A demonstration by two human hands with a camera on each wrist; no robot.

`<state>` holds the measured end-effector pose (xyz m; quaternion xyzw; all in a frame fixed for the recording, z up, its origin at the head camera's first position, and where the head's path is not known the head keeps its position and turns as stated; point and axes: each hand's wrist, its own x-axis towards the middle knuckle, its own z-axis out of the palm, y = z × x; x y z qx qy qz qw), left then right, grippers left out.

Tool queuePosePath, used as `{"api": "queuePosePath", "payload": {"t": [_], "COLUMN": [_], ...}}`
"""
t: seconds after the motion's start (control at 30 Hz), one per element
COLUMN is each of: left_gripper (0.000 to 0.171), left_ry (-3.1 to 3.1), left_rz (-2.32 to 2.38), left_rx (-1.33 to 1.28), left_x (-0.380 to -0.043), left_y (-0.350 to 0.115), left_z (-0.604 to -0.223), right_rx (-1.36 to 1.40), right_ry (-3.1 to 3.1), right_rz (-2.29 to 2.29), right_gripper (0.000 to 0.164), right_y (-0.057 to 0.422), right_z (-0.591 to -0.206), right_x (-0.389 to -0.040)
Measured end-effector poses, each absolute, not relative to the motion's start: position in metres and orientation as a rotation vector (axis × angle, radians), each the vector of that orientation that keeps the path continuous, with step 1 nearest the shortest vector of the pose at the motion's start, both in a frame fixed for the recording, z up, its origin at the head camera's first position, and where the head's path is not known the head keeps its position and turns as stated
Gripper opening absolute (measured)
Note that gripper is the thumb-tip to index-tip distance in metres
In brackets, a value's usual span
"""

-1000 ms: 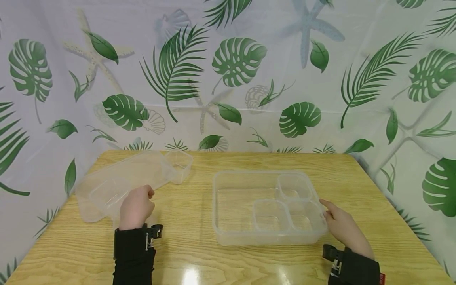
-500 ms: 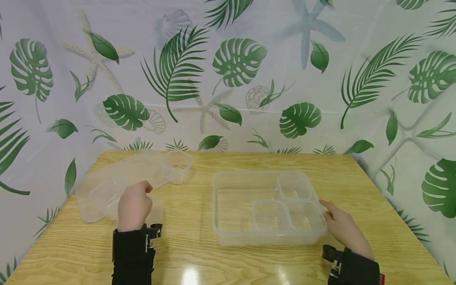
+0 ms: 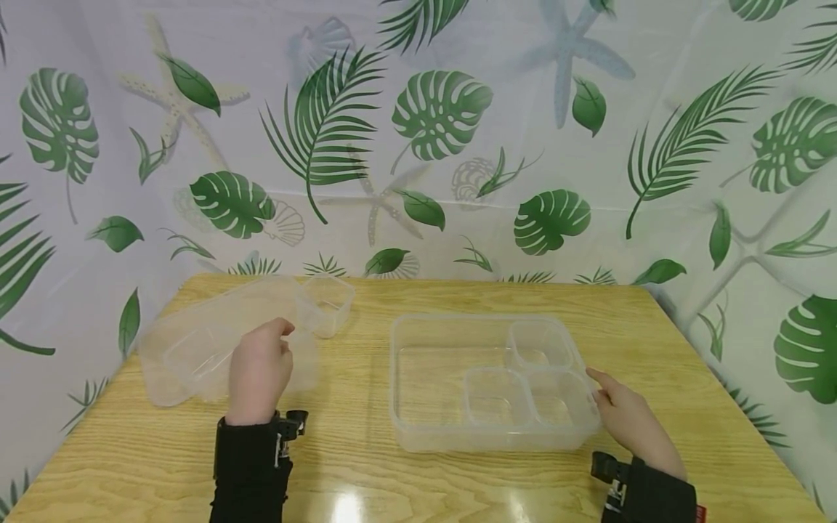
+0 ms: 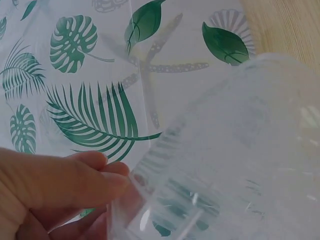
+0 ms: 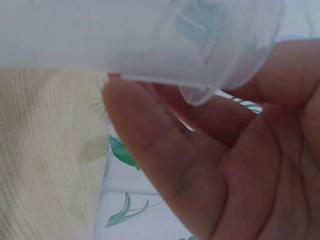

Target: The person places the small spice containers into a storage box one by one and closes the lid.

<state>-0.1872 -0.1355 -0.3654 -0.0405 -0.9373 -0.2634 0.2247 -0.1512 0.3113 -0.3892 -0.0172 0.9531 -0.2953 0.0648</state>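
In the head view a large clear plastic lunch box [image 3: 428,378] stands on the table, with small square boxes [image 3: 497,396] set inside its right part. My right hand [image 3: 631,418] holds the box's right side wall, its index finger along the rim. In the right wrist view its fingers [image 5: 150,125] bend around the translucent wall [image 5: 75,35]. On the left, my left hand [image 3: 260,374] pinches a flat translucent plastic piece [image 3: 304,363] with a rounded corner. The left wrist view shows thumb and fingertips at the edge of this piece [image 4: 240,150]; its exact kind I cannot tell.
A wide translucent lid [image 3: 261,298] lies at the back left, with a clear box [image 3: 196,356] over it, partly behind my left hand. A small clear square box [image 3: 330,301] stands at its right end. Behind the wooden table [image 3: 353,450] hangs a leaf-patterned cloth [image 3: 484,145].
My left hand shifts slightly left, then right and farther from me. The translucent piece in it shows more to the hand's right now. The right hand and lunch box stay put.
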Motion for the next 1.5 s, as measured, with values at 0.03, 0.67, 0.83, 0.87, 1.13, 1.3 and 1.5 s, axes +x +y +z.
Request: {"api": "queuePosePath", "payload": {"t": [0.03,0.67,0.83,0.87,1.13,1.3,1.5], "left_gripper": [0.023,0.021,0.020,0.019,0.016,0.015,0.014], "left_ry": [-2.575,-2.427,-2.334,-2.326,-2.233,-2.165,-2.096], "left_rz": [-0.730,-0.708,-0.710,-0.702,-0.619,-0.561,-0.519], "left_rx": [-0.130,-0.339,-0.400,-0.413,-0.498,-0.544,-0.624], "left_x": [-0.187,-0.182,-0.179,-0.178,-0.174,-0.172,-0.170], "left_y": [-0.134,-0.100,-0.092,-0.090,-0.076,-0.067,-0.056], "left_z": [-0.365,-0.360,-0.359,-0.358,-0.358,-0.358,-0.358], "right_rx": [-0.052,-0.053,-0.045,-0.041,-0.047,-0.043,-0.055], "right_ry": [2.877,2.877,2.874,2.874,2.893,2.883,2.891], "right_rz": [-0.891,-0.896,-0.900,-0.901,-0.891,-0.899,-0.903], "right_gripper": [0.042,0.042,0.043,0.043,0.042,0.042,0.042], "right_y": [0.311,0.311,0.312,0.311,0.311,0.312,0.311], "right_z": [-0.389,-0.388,-0.389,-0.389,-0.390,-0.389,-0.389], "right_x": [-0.151,-0.150,-0.150,-0.150,-0.150,-0.150,-0.149]}}
